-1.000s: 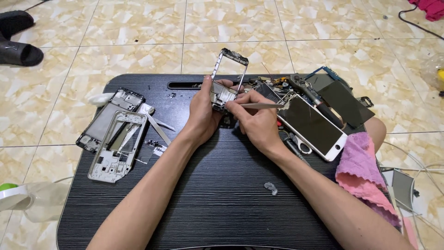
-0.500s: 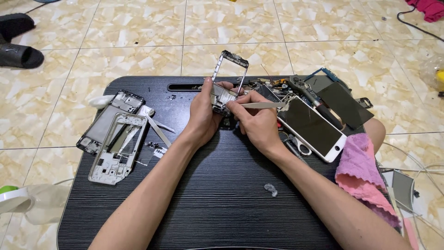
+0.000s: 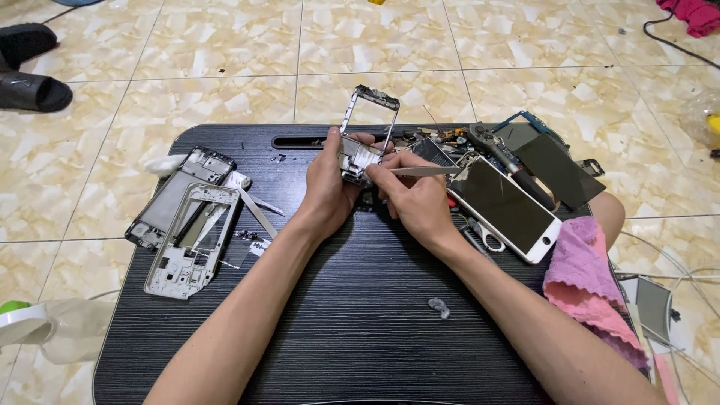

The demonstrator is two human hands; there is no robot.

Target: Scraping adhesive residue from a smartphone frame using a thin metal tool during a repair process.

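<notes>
The person sits at a black tray table (image 3: pixel 352 322) set on a tiled floor (image 3: pixel 225 52), both forearms stretched out over it. The left hand (image 3: pixel 330 184) is closed around the lower end of a phone frame (image 3: pixel 366 135), holding it upright and tilted slightly away, above the far middle of the table, so that its empty rectangular opening stands clear above the fingers. The right hand (image 3: pixel 416 199) is pinched shut on a pair of tweezers (image 3: pixel 420 171), which lie almost level, their tip meeting the frame's lower part just beside the left thumb; what the tip touches is too small to tell. Just to the right of the hands lies a white phone with a dark screen (image 3: pixel 506 210), among loose parts and a screwdriver (image 3: pixel 506 161). A pink cloth (image 3: pixel 589 281) hangs over the table's right edge. On the left of the table, well apart from the hands, lie a silver inner frame (image 3: pixel 191 244) and a dark phone body (image 3: pixel 176 196), overlapping. A pair of black sandals (image 3: pixel 30 67) sits on the floor at the far left.
</notes>
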